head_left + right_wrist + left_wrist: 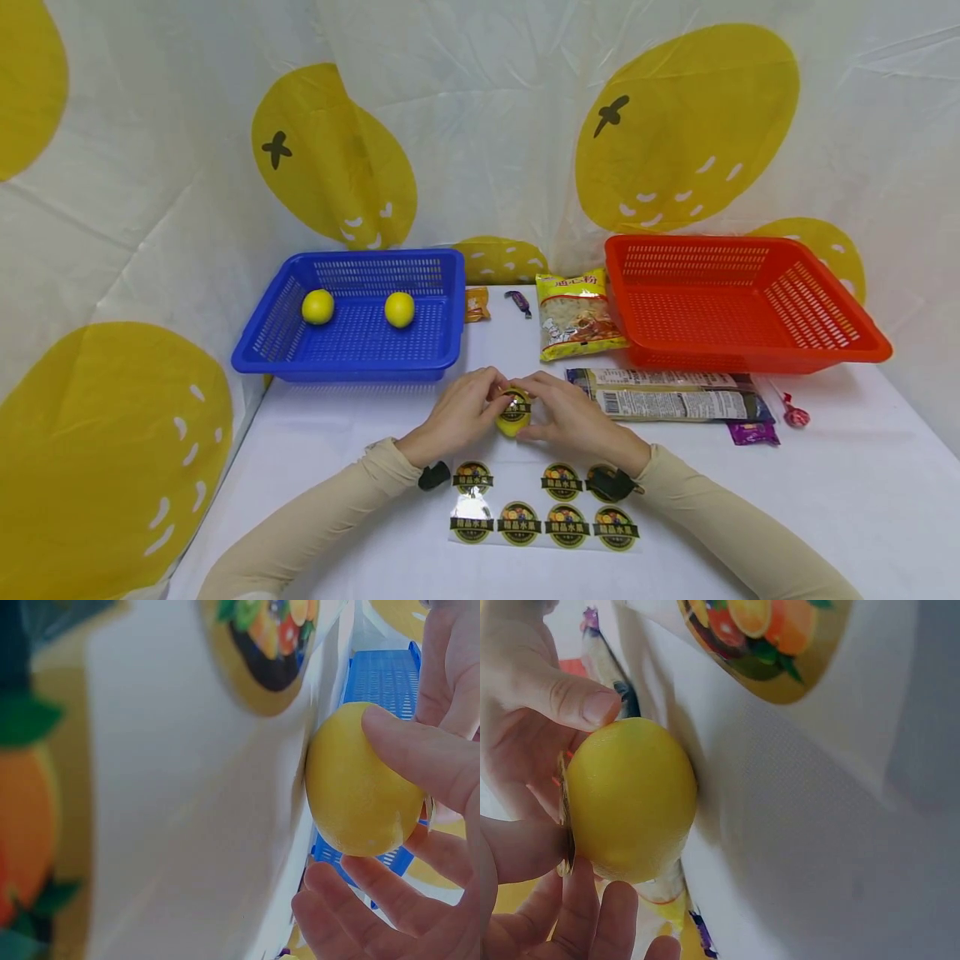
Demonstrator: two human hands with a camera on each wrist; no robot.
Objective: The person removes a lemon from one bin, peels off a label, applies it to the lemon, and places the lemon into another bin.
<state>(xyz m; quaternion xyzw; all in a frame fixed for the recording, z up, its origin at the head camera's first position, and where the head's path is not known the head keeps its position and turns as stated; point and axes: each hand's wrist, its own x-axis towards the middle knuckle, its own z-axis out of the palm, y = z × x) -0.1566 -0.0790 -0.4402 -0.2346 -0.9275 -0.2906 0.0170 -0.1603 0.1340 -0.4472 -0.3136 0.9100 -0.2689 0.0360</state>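
Note:
Both hands meet over the middle of the white table around a yellow lemon (512, 427) with a round black-and-gold sticker (515, 407) on its upper face. My left hand (467, 410) pinches the sticker's edge between thumb and finger, as the left wrist view shows the sticker (566, 817) edge-on against the lemon (637, 799). With its thumb near the top and fingers on the far side, my right hand (573, 417) holds the lemon (360, 780). A sheet of similar round stickers (519, 492) lies just below the hands, partly covered by the right wrist's dark band.
At the back left a blue basket (345, 367) contains two lemons (318, 307). A red basket (750, 360) stands back right. Between them are a yellow food bag (577, 317) and small wrapped sweets (476, 304). A long flat packet (675, 395), purple sweet (753, 433) and lollipop (797, 415) lie right.

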